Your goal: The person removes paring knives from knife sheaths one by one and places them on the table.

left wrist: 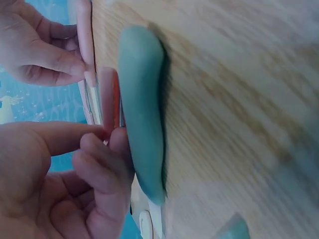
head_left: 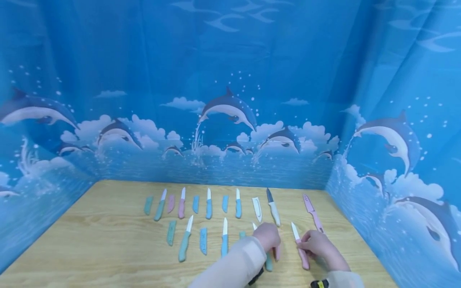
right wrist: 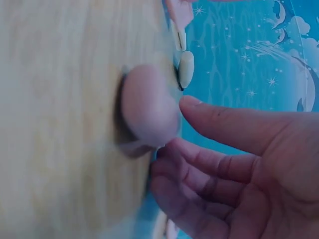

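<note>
My left hand (head_left: 268,236) pinches a pink knife sheath (left wrist: 107,97) between thumb and fingers, low over the table. Right beside it lies a green-handled knife (left wrist: 142,109), its blade partly hidden by the hand in the head view. My right hand (head_left: 318,246) holds a pink-handled paring knife (head_left: 303,256) by the handle near the blade. That knife's pale blade (head_left: 295,231) is bare and points to the back. In the right wrist view the rounded pink handle end (right wrist: 149,102) faces the camera, with thumb and fingers behind it.
Knives and sheaths lie in two rows on the wooden table (head_left: 108,240). Behind the hands are a white sheath (head_left: 257,209), a white-handled knife with dark blade (head_left: 273,208) and a pink knife (head_left: 312,212). A blue dolphin curtain (head_left: 230,168) encloses the back and sides.
</note>
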The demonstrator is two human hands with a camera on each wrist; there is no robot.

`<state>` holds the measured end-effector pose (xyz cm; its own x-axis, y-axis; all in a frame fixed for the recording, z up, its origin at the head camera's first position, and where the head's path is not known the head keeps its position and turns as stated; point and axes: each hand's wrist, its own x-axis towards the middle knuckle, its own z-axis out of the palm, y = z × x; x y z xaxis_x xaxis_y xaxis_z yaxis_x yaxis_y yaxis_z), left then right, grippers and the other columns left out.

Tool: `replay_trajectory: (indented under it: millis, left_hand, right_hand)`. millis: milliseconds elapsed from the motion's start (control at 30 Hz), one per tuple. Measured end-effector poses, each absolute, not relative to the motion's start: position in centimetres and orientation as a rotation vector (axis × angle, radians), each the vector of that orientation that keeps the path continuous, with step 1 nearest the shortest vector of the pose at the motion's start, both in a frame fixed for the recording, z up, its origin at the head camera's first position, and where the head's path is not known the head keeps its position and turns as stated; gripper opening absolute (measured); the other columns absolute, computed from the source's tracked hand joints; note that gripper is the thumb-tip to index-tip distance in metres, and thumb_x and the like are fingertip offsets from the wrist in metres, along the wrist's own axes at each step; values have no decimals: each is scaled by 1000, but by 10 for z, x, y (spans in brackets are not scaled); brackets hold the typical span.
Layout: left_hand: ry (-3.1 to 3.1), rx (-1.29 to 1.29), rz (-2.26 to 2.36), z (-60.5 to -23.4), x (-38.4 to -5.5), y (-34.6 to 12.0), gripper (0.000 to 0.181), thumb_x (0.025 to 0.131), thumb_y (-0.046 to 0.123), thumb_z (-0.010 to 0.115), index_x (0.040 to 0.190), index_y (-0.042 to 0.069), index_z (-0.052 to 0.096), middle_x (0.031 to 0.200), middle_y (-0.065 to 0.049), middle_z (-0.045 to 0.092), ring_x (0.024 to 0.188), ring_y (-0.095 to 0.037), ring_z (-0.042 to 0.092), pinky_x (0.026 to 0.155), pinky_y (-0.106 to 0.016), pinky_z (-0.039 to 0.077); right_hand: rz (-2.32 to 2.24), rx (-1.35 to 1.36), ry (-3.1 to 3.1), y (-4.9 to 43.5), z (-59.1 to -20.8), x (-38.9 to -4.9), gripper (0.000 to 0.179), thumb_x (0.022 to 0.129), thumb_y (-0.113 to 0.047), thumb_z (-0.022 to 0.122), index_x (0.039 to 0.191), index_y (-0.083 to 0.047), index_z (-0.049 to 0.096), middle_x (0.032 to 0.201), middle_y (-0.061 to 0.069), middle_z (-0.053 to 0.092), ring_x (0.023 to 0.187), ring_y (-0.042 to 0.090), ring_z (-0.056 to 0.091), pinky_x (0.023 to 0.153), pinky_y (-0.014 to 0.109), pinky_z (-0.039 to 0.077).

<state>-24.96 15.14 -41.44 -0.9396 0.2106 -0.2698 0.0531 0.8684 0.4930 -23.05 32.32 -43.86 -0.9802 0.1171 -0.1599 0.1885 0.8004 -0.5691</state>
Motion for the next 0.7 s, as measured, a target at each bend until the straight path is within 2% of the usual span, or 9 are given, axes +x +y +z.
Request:
replay_trajectory:
  millis: [67,133,233,300,400,467,567,700]
  left_hand:
    - [2744,215,625,-413,-250,152,14,75,17,79,76,7,70,76,-6,58,60,-15,48,57,-24,41]
    - [2762,223,568,-413,-250,153,15,77,20,78,80,8,71,79,-6,59,62,-15,50,59,-24,43]
    - [2797,244,508,-415,-250,155,18,85,25,72,90,8,71,82,-6,61,63,-15,51,57,-23,44]
    - [2814,257,471,-415,-250,156,18,89,26,67,92,9,71,83,-6,62,63,-15,51,57,-23,45]
    - [2825,260,433,-414,-252,156,19,90,27,66,92,9,71,82,-6,62,63,-15,52,57,-23,45]
    - [2826,253,423,-412,-252,156,19,90,27,65,93,9,71,81,-6,62,62,-15,52,57,-23,45]
    - [2828,256,414,-411,-251,155,19,90,27,65,93,10,71,81,-5,62,62,-14,51,56,-23,45]
    - [2842,303,388,-413,-250,154,17,90,27,66,93,11,72,84,-4,64,65,-14,53,59,-23,45]
  right_hand:
    - [-872,228,2904,326,-435,-231,20,84,-16,71,87,2,62,72,5,60,65,16,56,61,30,48]
    - [-815,209,2934,330,-431,-232,29,85,-22,70,93,5,62,79,10,64,74,22,59,68,37,50]
    - [-756,210,2957,339,-425,-235,50,89,-29,65,113,14,55,101,27,64,94,42,61,84,52,49]
    - [-711,198,2989,346,-424,-239,62,92,-32,61,125,19,47,118,40,54,109,54,52,93,61,43]
    - [-595,161,3045,356,-423,-249,76,95,-36,56,133,25,30,133,49,33,124,62,32,104,66,30]
    - [-535,145,3066,363,-423,-258,84,96,-39,53,134,28,20,137,51,20,129,64,20,109,67,19]
    - [-518,193,3060,373,-425,-270,85,97,-36,51,135,28,12,139,53,10,131,65,10,111,66,10]
    - [-572,291,3007,385,-432,-282,84,98,-34,50,137,27,7,139,53,3,131,65,7,111,66,10]
